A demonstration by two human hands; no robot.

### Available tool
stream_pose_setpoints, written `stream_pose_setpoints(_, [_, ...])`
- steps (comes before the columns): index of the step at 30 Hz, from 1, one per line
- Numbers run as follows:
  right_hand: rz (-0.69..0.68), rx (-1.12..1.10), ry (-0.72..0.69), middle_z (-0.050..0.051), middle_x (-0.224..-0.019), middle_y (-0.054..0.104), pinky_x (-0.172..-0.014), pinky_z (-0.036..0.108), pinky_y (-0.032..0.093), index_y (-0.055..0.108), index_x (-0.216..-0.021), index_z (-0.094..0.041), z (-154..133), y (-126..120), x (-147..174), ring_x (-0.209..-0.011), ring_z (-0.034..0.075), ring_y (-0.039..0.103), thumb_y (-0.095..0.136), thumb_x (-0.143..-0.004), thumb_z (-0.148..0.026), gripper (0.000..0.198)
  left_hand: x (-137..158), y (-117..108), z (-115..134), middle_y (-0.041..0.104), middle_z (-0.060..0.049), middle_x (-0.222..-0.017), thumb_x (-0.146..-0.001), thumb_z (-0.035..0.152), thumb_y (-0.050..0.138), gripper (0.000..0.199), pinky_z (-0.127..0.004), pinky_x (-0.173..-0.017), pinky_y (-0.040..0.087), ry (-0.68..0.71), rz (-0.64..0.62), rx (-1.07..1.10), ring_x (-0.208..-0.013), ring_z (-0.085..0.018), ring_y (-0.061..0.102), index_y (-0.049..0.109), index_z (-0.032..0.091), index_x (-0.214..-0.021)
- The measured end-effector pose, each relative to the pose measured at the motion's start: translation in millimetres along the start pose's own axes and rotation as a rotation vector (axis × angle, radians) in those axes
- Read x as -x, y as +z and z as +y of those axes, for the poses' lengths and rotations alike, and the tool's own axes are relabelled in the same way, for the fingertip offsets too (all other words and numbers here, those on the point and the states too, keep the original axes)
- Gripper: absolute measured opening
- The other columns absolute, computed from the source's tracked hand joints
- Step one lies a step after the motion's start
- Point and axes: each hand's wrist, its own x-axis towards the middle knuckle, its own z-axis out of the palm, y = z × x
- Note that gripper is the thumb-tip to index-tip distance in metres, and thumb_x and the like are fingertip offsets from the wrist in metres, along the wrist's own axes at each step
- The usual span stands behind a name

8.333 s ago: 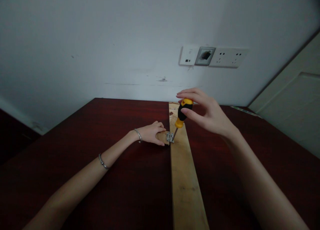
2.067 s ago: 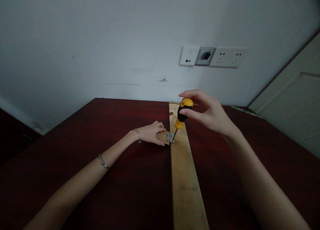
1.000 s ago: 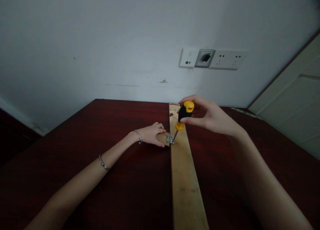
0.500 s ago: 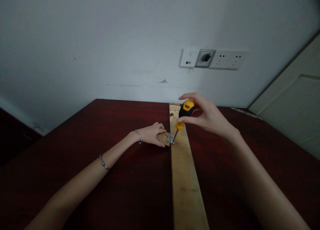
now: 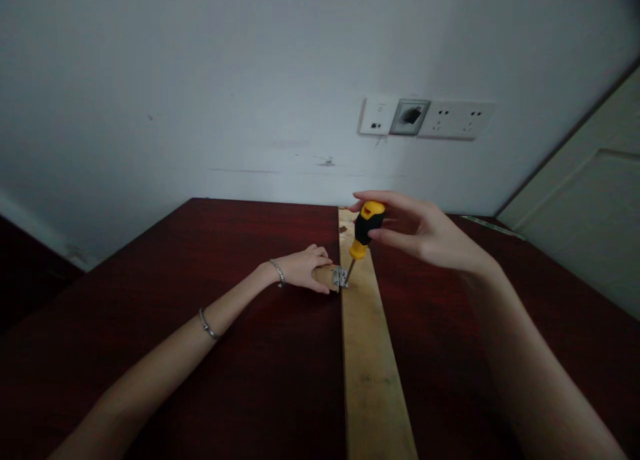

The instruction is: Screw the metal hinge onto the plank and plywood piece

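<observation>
My left hand (image 5: pixel 307 270) grips a small wooden block (image 5: pixel 324 276), thumb on its near side and fingers on its far side. The block butts against the left edge of a long wooden plank (image 5: pixel 367 340). A small metal hinge (image 5: pixel 341 277) spans the joint between the two. In my right hand (image 5: pixel 405 227) is a screwdriver (image 5: pixel 369 225) with a yellow and black handle, held between thumb and fingers. The screwdriver leans a little to the right, its tip down at the hinge's right leaf. Whatever screw sits under the tip is too small to make out.
The dark red table (image 5: pixel 240 233) runs back to a white wall (image 5: pixel 225 80). Sockets and switches (image 5: pixel 425 119) are set in the wall above. A pale panelled door (image 5: pixel 590 180) stands at the right, by a thin strip (image 5: pixel 493 227) at the table's edge.
My right hand has turned about the screwdriver handle and shifted slightly right, its fingers straighter. The handle has tipped a little left. My left hand, block and plank have stayed put.
</observation>
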Motion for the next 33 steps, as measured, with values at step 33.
stream_pose_setpoints(33, [0.091, 0.09, -0.099, 0.005, -0.113, 0.057, -0.08, 0.037, 0.052, 0.049, -0.117, -0.025, 14.2, 12.8, -6.6, -0.094, 0.02, 0.06, 0.065, -0.08, -0.031, 0.041, -0.5, 1.4, -2.1, 0.05, -0.009, -0.113, -0.07, 0.053, 0.069, 0.064, -0.034, -0.095, 0.039, 0.005, 0.012, -0.005, -0.105, -0.024, 0.044, 0.057, 0.014, -0.119])
